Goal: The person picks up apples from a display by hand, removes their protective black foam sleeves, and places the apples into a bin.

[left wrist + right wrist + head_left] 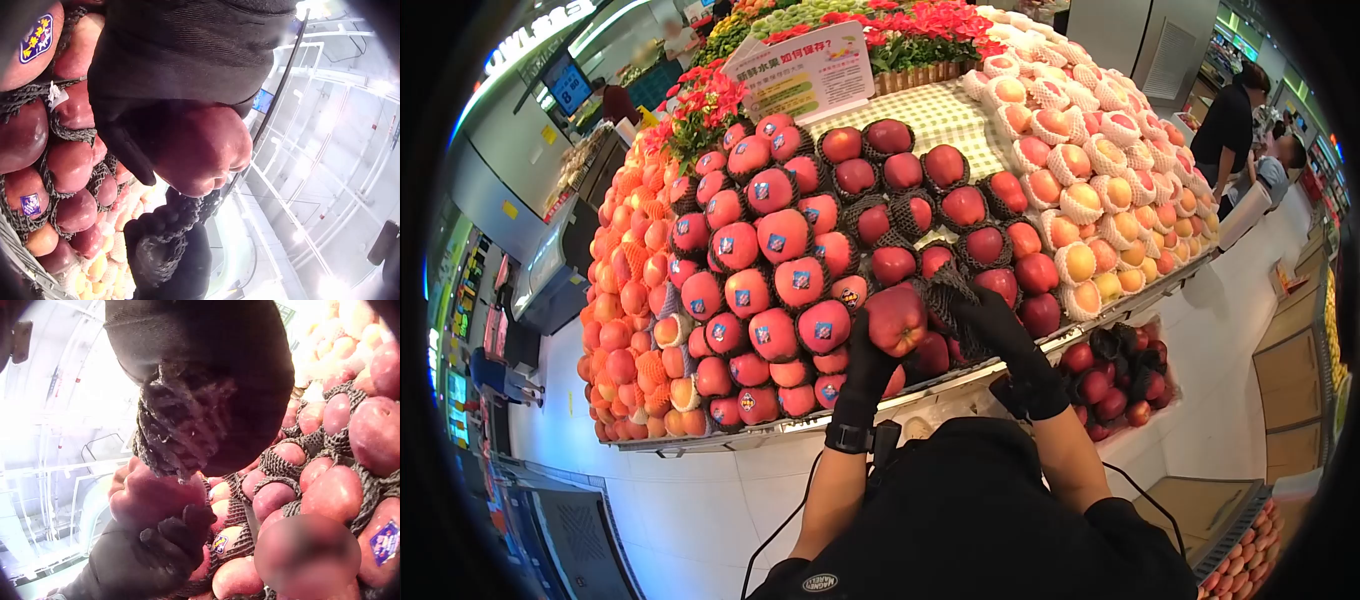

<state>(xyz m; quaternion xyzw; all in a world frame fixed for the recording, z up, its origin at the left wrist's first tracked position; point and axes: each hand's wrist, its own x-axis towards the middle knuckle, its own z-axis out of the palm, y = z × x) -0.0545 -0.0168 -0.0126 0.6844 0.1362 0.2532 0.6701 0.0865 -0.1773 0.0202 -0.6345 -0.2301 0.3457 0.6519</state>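
Note:
Gloved in black, my left hand [865, 365] grips a bare dark red apple [897, 320] at the front of the display; its fingers curl round the fruit in the left wrist view [181, 56]. Just right of it, my right hand [992, 325] pinches a black foam net [948, 298]. In the right wrist view the bunched net [181, 425] hangs from the right hand [212, 375], close against the apple [153, 497]. Whether net and apple touch is hard to tell. Red apples in black nets [895, 265] lie behind both hands.
Stickered red apples [775, 335] are stacked on the left, peach-coloured fruit in white nets [1100, 190] on the right. A sign [800, 75] and red flowers [925, 40] stand behind a checked cloth [940, 120]. A bag of dark apples [1115, 390] lies below the display's edge.

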